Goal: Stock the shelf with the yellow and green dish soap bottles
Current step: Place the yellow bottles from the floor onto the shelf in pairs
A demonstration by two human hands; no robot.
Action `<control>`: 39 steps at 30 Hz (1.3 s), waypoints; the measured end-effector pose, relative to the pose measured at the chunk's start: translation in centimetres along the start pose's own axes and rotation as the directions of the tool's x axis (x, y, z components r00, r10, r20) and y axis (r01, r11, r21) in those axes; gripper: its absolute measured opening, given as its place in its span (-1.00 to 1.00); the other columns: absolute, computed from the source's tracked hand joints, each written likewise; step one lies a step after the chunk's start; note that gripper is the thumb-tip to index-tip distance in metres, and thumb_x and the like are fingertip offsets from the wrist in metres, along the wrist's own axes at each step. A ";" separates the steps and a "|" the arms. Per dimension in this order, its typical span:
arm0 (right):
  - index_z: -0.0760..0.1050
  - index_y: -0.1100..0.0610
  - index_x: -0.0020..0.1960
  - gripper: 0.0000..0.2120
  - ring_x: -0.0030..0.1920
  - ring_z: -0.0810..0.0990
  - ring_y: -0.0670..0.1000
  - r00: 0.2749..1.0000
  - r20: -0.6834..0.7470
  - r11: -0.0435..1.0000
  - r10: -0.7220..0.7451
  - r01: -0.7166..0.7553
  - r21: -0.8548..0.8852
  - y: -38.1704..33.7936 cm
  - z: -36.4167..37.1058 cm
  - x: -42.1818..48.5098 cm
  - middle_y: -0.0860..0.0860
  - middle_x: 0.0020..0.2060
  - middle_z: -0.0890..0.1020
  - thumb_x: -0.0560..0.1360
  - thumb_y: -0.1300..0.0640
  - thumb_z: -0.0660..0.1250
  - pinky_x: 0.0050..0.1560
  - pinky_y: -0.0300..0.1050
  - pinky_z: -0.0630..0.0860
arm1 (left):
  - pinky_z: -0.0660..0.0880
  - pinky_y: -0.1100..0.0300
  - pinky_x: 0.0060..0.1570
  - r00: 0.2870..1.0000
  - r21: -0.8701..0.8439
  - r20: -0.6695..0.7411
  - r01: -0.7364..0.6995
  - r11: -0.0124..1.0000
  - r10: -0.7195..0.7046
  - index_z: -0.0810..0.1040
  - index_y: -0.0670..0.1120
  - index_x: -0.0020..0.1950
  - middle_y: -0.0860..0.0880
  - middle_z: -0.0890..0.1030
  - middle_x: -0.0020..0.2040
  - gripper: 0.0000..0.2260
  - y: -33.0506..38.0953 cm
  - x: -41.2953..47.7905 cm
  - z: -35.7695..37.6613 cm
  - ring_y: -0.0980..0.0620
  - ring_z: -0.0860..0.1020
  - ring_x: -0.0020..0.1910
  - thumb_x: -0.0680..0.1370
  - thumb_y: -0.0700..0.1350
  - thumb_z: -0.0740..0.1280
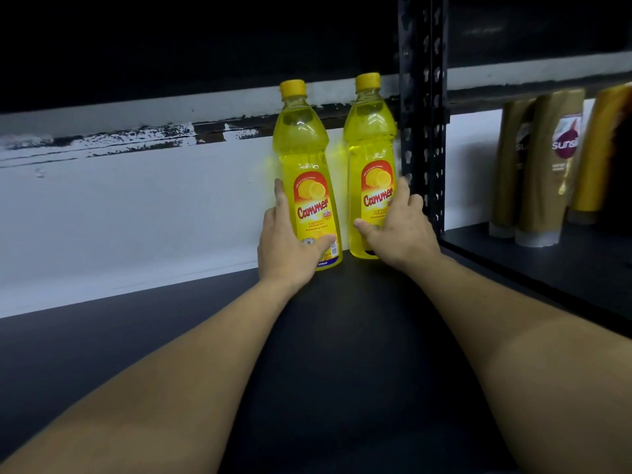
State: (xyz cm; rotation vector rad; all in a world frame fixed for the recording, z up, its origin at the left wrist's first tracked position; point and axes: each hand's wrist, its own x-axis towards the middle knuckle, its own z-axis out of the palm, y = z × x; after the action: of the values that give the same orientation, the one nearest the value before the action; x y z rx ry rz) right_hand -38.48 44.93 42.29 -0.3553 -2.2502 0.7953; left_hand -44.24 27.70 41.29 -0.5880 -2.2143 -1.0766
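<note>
Two yellow dish soap bottles with yellow caps and red-and-yellow labels stand upright at the back of a dark shelf (171, 336), against the white wall. My left hand (287, 244) wraps the lower part of the left bottle (302, 155). My right hand (398, 227) wraps the lower part of the right bottle (371, 148), which stands right beside the black shelf post (424, 114). Both bottle bases rest on the shelf. No green bottle is in view.
Right of the post, the neighbouring shelf bay (547, 265) holds several gold shampoo bottles (543, 165) standing cap-down. The shelf board above (171, 46) hangs dark and low. Dark shelf surface stretches to the left of the yellow bottles.
</note>
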 end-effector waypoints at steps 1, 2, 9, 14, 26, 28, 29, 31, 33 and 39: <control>-0.11 0.06 0.59 -0.02 0.32 0.42 0.25 1.000 0.006 1.000 0.000 0.000 0.011 0.1 0.0 0.1 0.16 0.37 0.31 0.45 -0.20 0.43 0.22 0.17 0.44 | 0.44 0.04 0.26 1.000 -0.020 0.025 0.009 1.000 -0.009 -0.14 0.12 0.63 -0.03 0.40 0.40 0.05 -0.1 0.2 -0.2 -0.03 0.44 0.36 0.41 0.12 0.55; -0.12 0.06 0.59 -0.01 0.32 0.42 0.24 1.000 0.019 1.000 0.002 -0.003 0.020 0.2 -0.1 0.2 0.16 0.37 0.31 0.44 -0.20 0.44 0.24 0.17 0.44 | 0.44 0.01 0.30 0.998 -0.044 0.054 0.024 0.999 -0.021 -0.15 0.13 0.63 -0.01 0.41 0.41 0.05 -0.3 0.4 -0.4 -0.03 0.44 0.36 0.41 0.11 0.56; -0.37 0.08 0.58 0.12 0.42 0.32 0.26 0.994 0.108 1.000 0.025 -0.027 0.017 -0.3 -0.1 0.2 0.20 0.48 0.22 0.46 -0.04 0.48 0.38 0.19 0.35 | 0.44 0.01 0.31 0.999 -0.024 0.053 -0.003 1.000 0.004 -0.14 0.07 0.64 -0.03 0.42 0.41 0.05 -0.4 -0.3 -1.0 -0.03 0.45 0.36 0.42 0.11 0.55; -0.40 0.10 0.57 0.10 0.44 0.31 0.27 0.995 0.098 1.000 0.021 -0.022 0.015 -0.5 -0.1 0.0 0.20 0.50 0.21 0.49 -0.01 0.45 0.38 0.19 0.34 | 0.44 0.06 0.22 0.997 0.065 0.009 -0.078 0.995 0.078 -0.25 0.09 0.62 -0.05 0.32 0.46 0.08 0.0 -1.0 -1.2 -0.02 0.41 0.38 0.43 0.15 0.53; -0.30 0.09 0.59 0.03 0.36 0.40 0.24 0.996 0.092 0.999 0.005 -0.001 -0.040 -0.1 -0.6 -0.1 0.20 0.42 0.31 0.49 -0.01 0.44 0.32 0.16 0.41 | 0.45 0.04 0.22 0.997 0.121 0.024 -0.074 0.990 0.072 -0.28 0.08 0.61 -0.05 0.32 0.47 0.08 0.7 -1.5 -1.2 -0.02 0.40 0.39 0.45 0.13 0.52; -0.25 0.09 0.60 -0.02 0.33 0.42 0.25 0.997 0.082 0.998 0.008 -0.002 -0.067 -0.4 -0.8 -0.7 0.21 0.40 0.32 0.50 0.03 0.42 0.27 0.15 0.44 | 0.43 0.02 0.25 0.997 0.114 0.054 -0.065 0.991 0.059 -0.26 0.06 0.62 -0.05 0.30 0.49 0.06 0.9 -1.9 -1.4 -0.04 0.38 0.41 0.46 0.09 0.52; -0.21 0.09 0.60 -0.04 0.32 0.42 0.25 0.997 0.080 0.997 0.014 -0.008 -0.076 -0.8 -1.1 -1.1 0.21 0.38 0.33 0.49 0.05 0.42 0.25 0.15 0.45 | 0.42 0.00 0.28 0.997 0.119 0.068 -0.053 0.991 0.045 -0.24 0.05 0.62 -0.05 0.29 0.51 0.05 1.1 -2.2 -1.8 -0.06 0.37 0.43 0.46 0.07 0.52; -0.06 0.09 0.58 -0.12 0.32 0.41 0.26 0.996 0.089 0.996 0.029 -0.021 -0.082 -1.6 -1.9 -2.4 0.20 0.36 0.34 0.46 0.08 0.43 0.23 0.13 0.45 | 0.36 -0.05 0.36 0.995 0.150 0.098 -0.021 0.988 0.006 -0.17 0.00 0.64 -0.06 0.25 0.54 0.02 1.3 -3.2 -2.6 -0.13 0.33 0.45 0.46 0.08 0.51; 0.10 0.10 0.54 -0.23 0.33 0.39 0.25 0.993 0.115 0.994 0.000 0.012 -0.108 -2.7 -2.8 -4.2 0.17 0.36 0.34 0.45 0.09 0.41 0.25 0.12 0.45 | 0.30 -0.04 0.40 0.992 0.176 0.117 0.016 0.984 -0.037 -0.03 -0.05 0.64 -0.07 0.25 0.55 -0.06 1.9 -4.6 -3.8 -0.16 0.29 0.47 0.46 0.11 0.49; 0.28 0.08 0.48 -0.36 0.31 0.42 0.22 0.951 0.233 0.940 -0.201 0.254 -0.226 -7.0 -7.3 -11.3 0.13 0.34 0.43 0.47 -0.03 0.40 0.28 0.15 0.46 | 0.37 -0.02 0.33 0.970 0.276 0.243 -0.094 0.957 0.026 0.22 -0.01 0.55 -0.03 0.35 0.49 -0.29 5.5 -8.9 -10.9 -0.11 0.32 0.43 0.50 0.16 0.42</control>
State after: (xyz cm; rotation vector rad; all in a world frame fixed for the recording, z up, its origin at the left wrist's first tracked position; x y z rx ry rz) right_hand -25.46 37.56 44.70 -0.1269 -2.5406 0.4385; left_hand -30.97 20.92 43.60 -0.6790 -2.4814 -0.6640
